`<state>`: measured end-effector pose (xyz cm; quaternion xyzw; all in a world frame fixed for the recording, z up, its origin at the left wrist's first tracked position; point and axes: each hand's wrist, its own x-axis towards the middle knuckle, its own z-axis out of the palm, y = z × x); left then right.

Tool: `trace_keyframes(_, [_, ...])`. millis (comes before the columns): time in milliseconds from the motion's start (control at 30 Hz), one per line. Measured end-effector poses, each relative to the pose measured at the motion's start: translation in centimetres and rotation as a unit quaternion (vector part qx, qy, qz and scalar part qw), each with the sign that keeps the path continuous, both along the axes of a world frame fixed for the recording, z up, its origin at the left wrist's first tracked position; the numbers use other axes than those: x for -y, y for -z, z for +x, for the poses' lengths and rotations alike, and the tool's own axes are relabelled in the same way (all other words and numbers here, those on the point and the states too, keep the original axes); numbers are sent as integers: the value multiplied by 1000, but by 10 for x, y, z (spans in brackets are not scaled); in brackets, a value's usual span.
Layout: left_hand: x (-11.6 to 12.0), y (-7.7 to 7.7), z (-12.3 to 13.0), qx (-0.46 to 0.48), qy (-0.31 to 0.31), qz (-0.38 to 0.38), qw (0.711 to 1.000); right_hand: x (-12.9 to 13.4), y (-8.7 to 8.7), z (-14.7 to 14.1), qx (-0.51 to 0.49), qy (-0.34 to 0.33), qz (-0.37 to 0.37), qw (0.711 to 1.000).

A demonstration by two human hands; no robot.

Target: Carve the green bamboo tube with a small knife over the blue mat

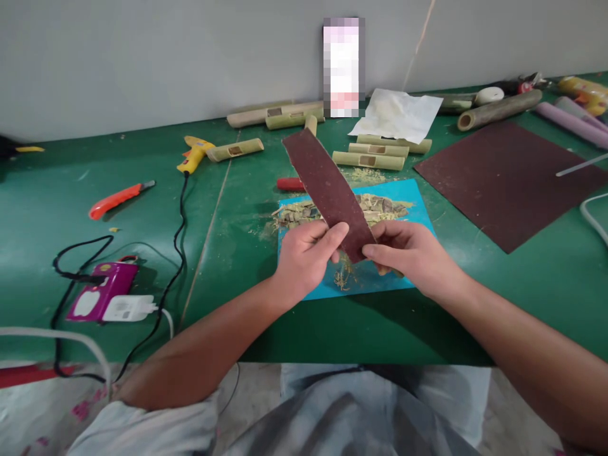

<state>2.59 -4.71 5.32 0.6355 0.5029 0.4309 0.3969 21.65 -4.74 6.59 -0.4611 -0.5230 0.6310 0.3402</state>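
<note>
Both hands hold a strip of brown sandpaper (pixel 327 190) that slants up and to the left. My left hand (pixel 308 256) pinches its left edge between thumb and fingers. At the strip's lower right end, my right hand (pixel 408 253) grips with its thumb on top; part of a pale piece shows under its fingers, too hidden to name. Beneath the hands lies a blue sheet (pixel 318 288) with a heap of bamboo shavings (pixel 387 206). A red handle (pixel 291 184) sits behind the sheet, partly hidden by the sandpaper.
Several cut bamboo tubes (pixel 368 161) lie at the back. A large sandpaper sheet (pixel 508 190) is at right. On the left are a yellow glue gun (pixel 194 155), an orange utility knife (pixel 118 199) and a purple power strip (pixel 107 288) with cords. A phone (pixel 342 66) leans against the wall.
</note>
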Motion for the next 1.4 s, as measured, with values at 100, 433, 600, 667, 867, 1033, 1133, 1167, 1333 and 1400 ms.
trace_keyframes(100, [-3, 4, -1, 68, 2, -47, 997, 1, 3, -1, -29, -2, 33, 999])
trace_keyframes(433, [-7, 7, 1, 217, 78, -180, 956, 3, 2, 0, -65, 6, 77, 995])
trace_keyframes(600, [-2, 5, 0, 105, 8, -71, 992, 4, 9, 0, -29, -22, 36, 999])
trace_keyframes(667, [0, 4, 1, 93, 14, -61, 994, 4, 9, 0, -19, -32, 34, 999])
trace_keyframes(867, [-6, 1, 5, 127, 91, -105, 982, 4, 5, 3, 29, -79, 25, 996])
trace_keyframes(1033, [-10, -3, 8, 80, 61, -57, 993, 1, 6, 2, 53, -64, -24, 996])
trace_keyframes(1133, [-10, -1, 10, 74, 66, -68, 993, -1, 5, 0, 29, -61, -61, 996])
trace_keyframes(1167, [-9, 0, 11, 73, 69, -72, 992, -2, 4, 0, 18, -62, -73, 995])
trace_keyframes(1333, [-19, 9, -3, 66, -31, -61, 995, -10, -2, 19, -4, -75, -117, 990])
trace_keyframes(1400, [-32, 12, -19, 80, -122, -31, 989, -16, -3, 35, 5, -39, -107, 993])
